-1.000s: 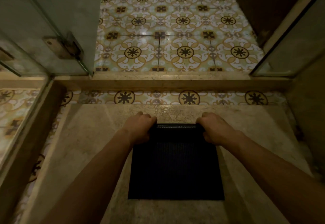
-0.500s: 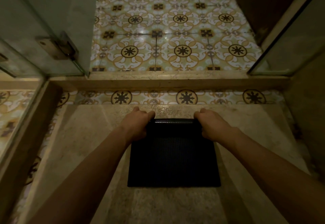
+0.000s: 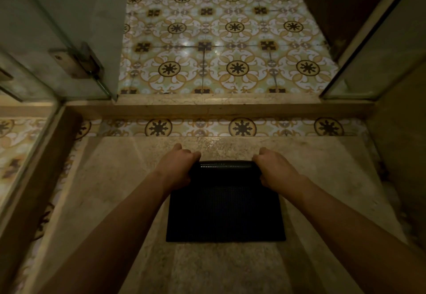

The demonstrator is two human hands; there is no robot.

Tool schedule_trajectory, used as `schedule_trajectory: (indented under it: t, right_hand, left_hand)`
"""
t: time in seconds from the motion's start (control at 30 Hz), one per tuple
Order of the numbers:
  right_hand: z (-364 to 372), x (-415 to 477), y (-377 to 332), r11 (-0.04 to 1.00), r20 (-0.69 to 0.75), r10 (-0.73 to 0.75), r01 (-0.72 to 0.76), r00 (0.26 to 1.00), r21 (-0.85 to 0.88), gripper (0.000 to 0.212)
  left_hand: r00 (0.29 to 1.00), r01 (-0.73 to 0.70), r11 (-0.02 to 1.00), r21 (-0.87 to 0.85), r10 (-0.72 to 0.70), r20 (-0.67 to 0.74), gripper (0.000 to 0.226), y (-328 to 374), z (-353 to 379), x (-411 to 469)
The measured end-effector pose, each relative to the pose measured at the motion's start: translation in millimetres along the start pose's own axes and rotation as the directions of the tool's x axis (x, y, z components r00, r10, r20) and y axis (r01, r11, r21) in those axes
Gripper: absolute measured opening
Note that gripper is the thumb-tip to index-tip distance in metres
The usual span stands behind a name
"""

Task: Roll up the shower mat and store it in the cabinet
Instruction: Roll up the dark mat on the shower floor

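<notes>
A black ribbed shower mat (image 3: 225,213) lies on the beige stone shower floor (image 3: 110,190). Its far end is curled into a thick roll (image 3: 226,166), while the near part lies flat. My left hand (image 3: 176,166) grips the left end of the roll, fingers curled over it. My right hand (image 3: 275,169) grips the right end the same way. Both forearms reach in from the bottom of the view. No cabinet shows in the frame.
A raised stone threshold (image 3: 207,106) crosses ahead, with patterned tile floor (image 3: 230,46) beyond. A glass door with a metal hinge (image 3: 76,63) stands at the left, a glass panel (image 3: 380,46) at the right. A dark wooden surface (image 3: 334,0) sits at the far right.
The roll has grown thicker and moved toward me, so the flat part of the mat is shorter. Both hands stayed on the roll's ends.
</notes>
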State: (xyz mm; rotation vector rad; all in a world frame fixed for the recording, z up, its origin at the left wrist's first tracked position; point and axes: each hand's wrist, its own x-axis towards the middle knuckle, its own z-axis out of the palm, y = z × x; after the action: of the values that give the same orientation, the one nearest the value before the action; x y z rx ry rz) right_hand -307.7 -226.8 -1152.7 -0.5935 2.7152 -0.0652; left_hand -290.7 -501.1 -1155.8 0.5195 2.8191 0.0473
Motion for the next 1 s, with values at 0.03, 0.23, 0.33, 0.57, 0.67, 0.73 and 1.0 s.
schedule_trajectory:
  t: [0.03,0.23,0.33,0.57,0.67,0.73,1.0]
  right_hand:
    - [0.7,-1.3,0.1,1.000,-0.009,0.004,-0.004,1.000,0.008,0.031]
    - [-5.0,1.0,2.2,0.999,0.062,0.027,-0.030,0.998,0.039,0.032]
    - [-7.1,-1.5,1.6,0.996,0.051,0.061,-0.063,0.997,0.055,0.036]
    - [-3.9,-9.1,-3.0,0.997,0.067,0.010,-0.016,0.998,0.079,0.037]
    - [-5.1,-4.2,-1.3,0.996,0.138,0.022,-0.035,0.990,0.088,0.034]
    - [-4.3,-1.3,-0.5,0.992,0.146,0.060,-0.075,0.988,0.101,0.037]
    - [5.8,-3.5,-0.7,0.996,0.100,0.042,-0.050,0.994,0.075,0.044]
  left_hand:
    - [1.000,-0.006,1.000,0.005,0.006,-0.003,0.030,0.8,0.2,-1.0]
    - [0.992,0.003,1.000,0.014,-0.005,0.128,0.028,-3.0,-6.1,3.9]
    - [0.992,0.032,0.999,-0.028,-0.029,0.126,0.030,-1.8,-6.0,3.3]
    - [0.990,0.029,0.995,-0.096,-0.016,0.138,0.028,-0.9,-4.9,-2.7]
    - [0.975,0.075,0.986,-0.152,-0.041,0.217,0.033,-3.4,-13.2,0.4]
    - [0.968,0.113,0.978,-0.176,-0.068,0.240,0.039,-1.3,-12.9,-0.4]
    - [0.962,-0.011,0.998,-0.064,0.028,0.273,0.038,4.8,-13.5,-0.7]
